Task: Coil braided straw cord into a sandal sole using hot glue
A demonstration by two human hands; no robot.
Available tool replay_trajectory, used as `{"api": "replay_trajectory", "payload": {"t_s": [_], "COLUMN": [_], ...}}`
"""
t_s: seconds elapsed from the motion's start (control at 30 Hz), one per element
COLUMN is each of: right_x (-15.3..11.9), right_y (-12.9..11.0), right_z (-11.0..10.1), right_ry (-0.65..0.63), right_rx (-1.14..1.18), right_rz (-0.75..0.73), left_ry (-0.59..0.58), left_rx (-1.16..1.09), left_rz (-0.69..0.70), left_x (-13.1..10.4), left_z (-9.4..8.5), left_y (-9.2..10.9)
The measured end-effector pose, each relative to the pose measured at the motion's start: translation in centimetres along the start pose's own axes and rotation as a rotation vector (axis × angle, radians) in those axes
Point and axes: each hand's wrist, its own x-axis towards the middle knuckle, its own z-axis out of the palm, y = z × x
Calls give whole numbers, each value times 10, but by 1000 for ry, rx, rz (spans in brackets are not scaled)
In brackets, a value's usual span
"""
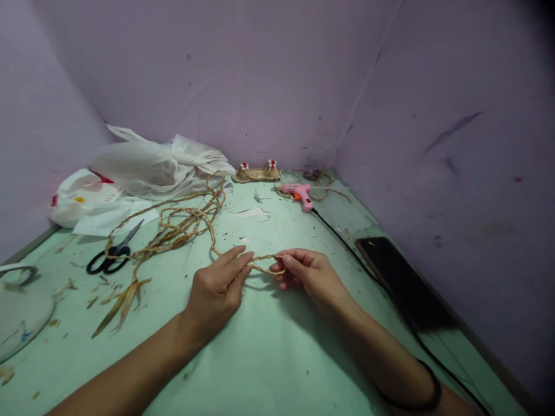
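A braided straw cord (186, 228) lies in a loose tangle on the left of the table, and its near end frays into dry leaf strips. From there it runs to my left hand (221, 283), whose fingers are pressed together on it. Between my hands two strands of the cord form a narrow loop. My right hand (306, 271) pinches the loop's other end between thumb and fingers, just above the tabletop. Black-handled scissors (113, 258) rest partly under the cord's left side.
A pink glue gun (301, 195) with a black cable lies at the back right, near a dark phone (403, 283). White plastic bags (160, 164) and a woven piece with red-white beads (256, 174) sit by the wall. A round whitish object (26, 315) is at the left edge.
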Motion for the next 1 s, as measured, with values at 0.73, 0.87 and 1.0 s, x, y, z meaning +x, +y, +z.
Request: {"api": "replay_trajectory", "payload": {"t_s": [0.73, 0.87, 1.0], "right_x": [-3, 0, 0], "right_y": [17, 14, 13], "right_z": [-1, -6, -9], "right_ry": [-20, -110, -124], "right_rx": [-693, -768, -813], "right_rz": [-649, -735, -775], "left_ry": [-41, -25, -71], "left_rx": [274, 212, 182], "left_rz": [365, 283, 253], "left_x": [-4, 0, 4], "left_z": [3, 1, -2], "left_y": [-10, -9, -6]}}
